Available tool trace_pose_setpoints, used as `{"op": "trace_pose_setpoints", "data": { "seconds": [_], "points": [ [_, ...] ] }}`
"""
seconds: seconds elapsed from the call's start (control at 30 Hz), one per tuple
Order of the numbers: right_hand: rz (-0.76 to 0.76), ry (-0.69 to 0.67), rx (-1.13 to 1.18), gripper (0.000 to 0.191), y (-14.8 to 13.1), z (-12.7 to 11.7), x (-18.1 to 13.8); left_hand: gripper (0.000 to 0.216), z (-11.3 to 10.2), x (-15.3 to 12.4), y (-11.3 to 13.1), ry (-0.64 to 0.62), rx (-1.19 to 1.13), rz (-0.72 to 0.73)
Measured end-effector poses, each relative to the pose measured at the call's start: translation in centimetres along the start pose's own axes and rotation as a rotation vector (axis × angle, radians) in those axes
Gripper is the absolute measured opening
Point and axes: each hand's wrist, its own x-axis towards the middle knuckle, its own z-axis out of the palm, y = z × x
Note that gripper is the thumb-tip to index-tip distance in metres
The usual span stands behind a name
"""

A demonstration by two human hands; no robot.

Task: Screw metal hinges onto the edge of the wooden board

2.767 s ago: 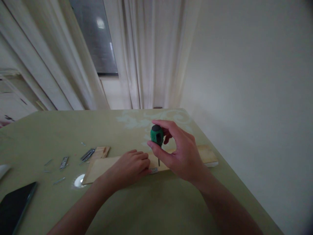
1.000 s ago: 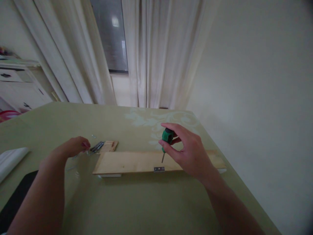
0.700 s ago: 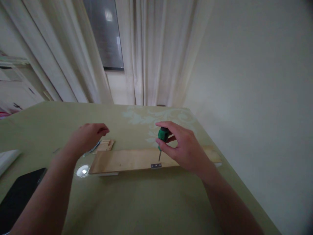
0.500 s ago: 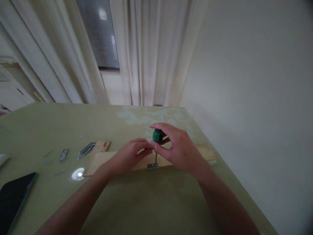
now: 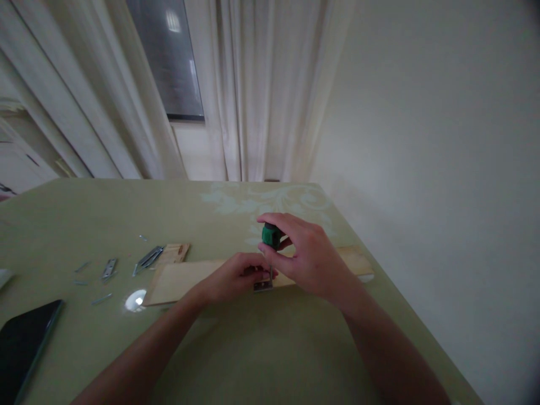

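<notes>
My right hand point(image 5: 306, 253) is closed around the green and black handle of a screwdriver point(image 5: 270, 236), held upright with its shaft pointing down. The tip meets a small metal hinge point(image 5: 262, 287) at the near edge of a long wooden board point(image 5: 183, 281). My left hand point(image 5: 236, 275) lies over the board, its fingertips pinched at the lower shaft just above the hinge. Any screw under the tip is hidden by the fingers.
Left of the board are a small wood piece point(image 5: 175, 253), stacked metal hinges point(image 5: 151, 257), a loose hinge point(image 5: 109, 269) and several scattered screws point(image 5: 102, 298). A dark phone point(image 5: 27, 343) lies at the table's left. A wall point(image 5: 442, 197) runs along the right.
My left hand has moved right and down, from beside the screwdriver handle to the lower shaft near the hinge. My right hand keeps hold of the handle, nearly in place.
</notes>
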Motion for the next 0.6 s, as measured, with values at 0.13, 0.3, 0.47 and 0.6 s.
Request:
{"op": "trace_pose_setpoints", "data": {
  "seconds": [0.13, 0.3, 0.47, 0.6],
  "points": [
    [-0.008, 0.009, 0.004, 0.04, 0.3, 0.1, -0.1, 0.021, 0.0, 0.0, -0.1, -0.003, -0.026, -0.004],
    [-0.001, 0.0, -0.026, 0.036, 0.1, -0.1, -0.1, 0.021, 0.1, 0.0, 0.3, -0.027, 0.018, 0.01],
    [-0.021, -0.042, -0.037, 0.043, -0.4, -0.8, -0.4, 0.02, 0.2, 0.0, 0.9, -0.017, 0.095, 0.029],
    [-0.012, -0.064, -0.215, 0.04, -0.8, -0.8, -1.0, 0.02, 0.4, 0.1, 0.6, -0.032, 0.053, 0.027]
  ]
}}
